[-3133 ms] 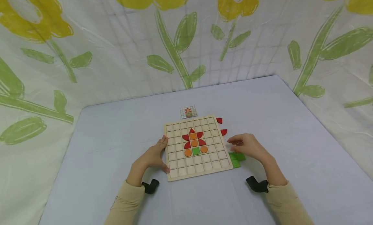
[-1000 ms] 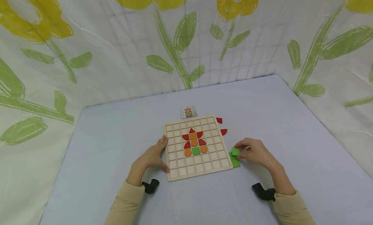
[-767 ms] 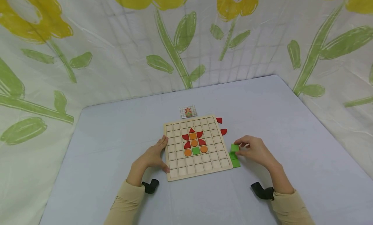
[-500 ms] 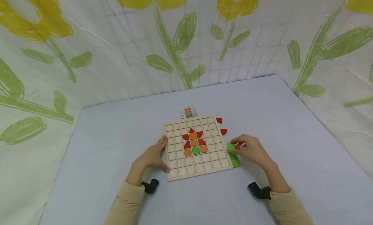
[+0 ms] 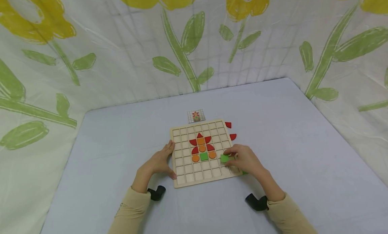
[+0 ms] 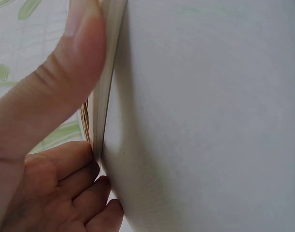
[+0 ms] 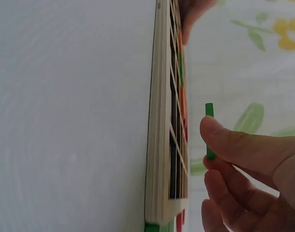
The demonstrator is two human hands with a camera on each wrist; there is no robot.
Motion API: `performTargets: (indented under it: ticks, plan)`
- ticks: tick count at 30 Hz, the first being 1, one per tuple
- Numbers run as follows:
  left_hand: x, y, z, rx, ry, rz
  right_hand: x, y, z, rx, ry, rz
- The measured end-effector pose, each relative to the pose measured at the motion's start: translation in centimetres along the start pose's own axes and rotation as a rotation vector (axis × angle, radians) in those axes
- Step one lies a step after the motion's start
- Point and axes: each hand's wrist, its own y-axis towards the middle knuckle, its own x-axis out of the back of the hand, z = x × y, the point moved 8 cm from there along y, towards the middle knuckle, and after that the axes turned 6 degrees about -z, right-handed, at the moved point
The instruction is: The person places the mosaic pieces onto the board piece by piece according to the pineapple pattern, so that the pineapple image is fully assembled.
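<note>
White backdrop (image 5: pixel 121 75) w/ yellow flowers & green leaves stands behind the pale table (image 5: pixel 121 136), at 12 o'clk. Mid-table lies a square wooden grid board (image 5: pixel 198 175), turned a bit; clock below runs from its ctr.

Person's beige sleeves (image 5: pixel 133 203) come in from 7 & 5. L hand (image 5: pixel 157 161) at 9: spread wide, thumb & fingers resting against the board's edge. R hand (image 5: pixel 246 159) at 3: narrow, thumb & fingertips pinching a green square tile (image 5: pixel 225 158). Black curved fitting (image 5: pixel 157 193) at L wrist, a 2nd fitting (image 5: pixel 256 202) at R.

Pattern card (image 5: pixel 196 116) lies just past the 12 edge, toward 11, w/ a red-orange-green figure on a grid.

That pinched tile is over the board's 3 o'clk side, raised off the grid per R wrist cam. Seated in cells nr ctr: orange square (image 5: pixel 201 141), 3 orange discs (image 5: pixel 202 148), 4 red quarter-rounds (image 5: pixel 193 142), 1 seated green tile (image 5: pixel 204 156), red triangle (image 5: pixel 199 135) up top. Loose red pieces (image 5: pixel 233 137) off the edge betw 1 & 2; loose green (image 5: pixel 245 172) by the 4 o'clk corner, mostly hidden.
</note>
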Motion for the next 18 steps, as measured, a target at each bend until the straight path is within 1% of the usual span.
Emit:
performTargets:
  ticks: [4, 8, 11, 14, 18]
  plan:
    - [0.0, 0.0, 0.0, 0.000, 0.002, 0.003, -1.5, 0.5, 1.2, -0.020, -0.021, 0.023]
    - [0.1, 0.0, -0.2, 0.007, -0.003, 0.007, -3.3, 0.9, 2.7, 0.007, -0.039, 0.053]
    - [0.1, 0.0, -0.2, 0.014, -0.010, 0.009, -4.5, 1.2, 3.5, 0.000, -0.045, 0.073]
    - [0.1, -0.1, -0.1, 0.014, -0.013, 0.007, -5.4, 1.5, 4.2, 0.002, -0.053, 0.083]
    - [0.0, -0.1, 0.0, 0.009, -0.015, 0.006, -6.4, 1.8, 5.1, 0.033, -0.048, 0.100]
